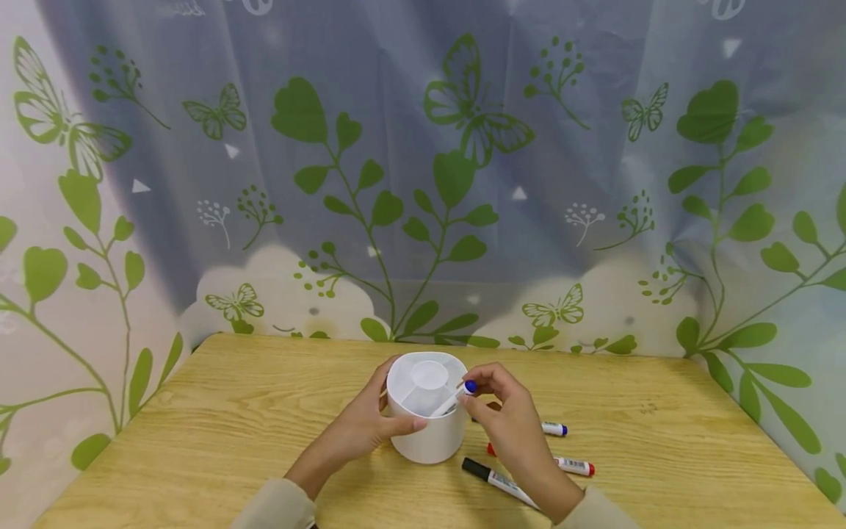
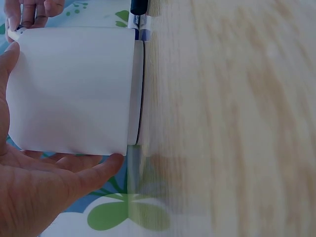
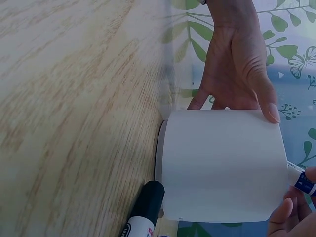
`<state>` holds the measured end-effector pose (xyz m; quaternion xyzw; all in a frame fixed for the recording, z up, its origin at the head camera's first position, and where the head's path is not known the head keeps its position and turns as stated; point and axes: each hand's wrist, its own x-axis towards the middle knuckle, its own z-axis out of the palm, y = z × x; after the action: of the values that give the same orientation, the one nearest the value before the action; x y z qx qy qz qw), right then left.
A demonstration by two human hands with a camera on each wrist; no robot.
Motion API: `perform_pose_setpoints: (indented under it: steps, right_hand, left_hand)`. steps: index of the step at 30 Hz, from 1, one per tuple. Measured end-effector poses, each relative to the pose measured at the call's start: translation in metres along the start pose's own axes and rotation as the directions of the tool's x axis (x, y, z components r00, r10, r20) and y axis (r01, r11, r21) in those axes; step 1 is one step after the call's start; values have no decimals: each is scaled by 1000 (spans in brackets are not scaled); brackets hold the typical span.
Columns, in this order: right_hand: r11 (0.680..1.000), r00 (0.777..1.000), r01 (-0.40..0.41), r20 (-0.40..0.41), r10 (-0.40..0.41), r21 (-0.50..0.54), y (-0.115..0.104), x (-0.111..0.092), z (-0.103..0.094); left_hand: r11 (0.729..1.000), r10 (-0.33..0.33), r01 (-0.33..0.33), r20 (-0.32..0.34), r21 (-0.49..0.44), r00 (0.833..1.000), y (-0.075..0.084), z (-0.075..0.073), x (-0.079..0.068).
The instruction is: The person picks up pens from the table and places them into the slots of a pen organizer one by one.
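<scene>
A white, rounded pen organizer (image 1: 428,442) with several compartments around a central ring stands on the table. My left hand (image 1: 360,425) grips it from the left, thumb on the near side by the rim and fingers around the far side. Between thumb and fingers, my right hand (image 1: 514,420) pinches a white marker with a blue end (image 1: 470,386) at the organizer's right rim. This marker slants down into the front right compartment, blue end up. In the right wrist view, the organizer's wall (image 3: 222,165) hides the marker's lower part.
Right of the organizer lie a blue-ended marker (image 1: 554,428), a red-ended marker (image 1: 575,466) and a black-capped marker (image 1: 505,485), partly covered by my right hand and arm. A patterned curtain (image 1: 410,279) hangs behind the wooden table (image 1: 218,411).
</scene>
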<state>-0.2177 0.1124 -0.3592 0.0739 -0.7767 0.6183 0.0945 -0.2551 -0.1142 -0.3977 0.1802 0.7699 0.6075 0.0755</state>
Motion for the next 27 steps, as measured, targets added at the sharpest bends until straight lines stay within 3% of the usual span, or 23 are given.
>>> perform_pose_setpoints:
  steps: [16,27]
  right_hand:
    - [999,1000,9,8,-8,-39,4,-1,3]
    - [999,1000,7,17,-7,-39,4,-2,2]
  left_hand:
    - [1000,-15,15,-1,-5,1000,1,0,0]
    - [1000,9,-9,-25,-28,1000,0,4,0]
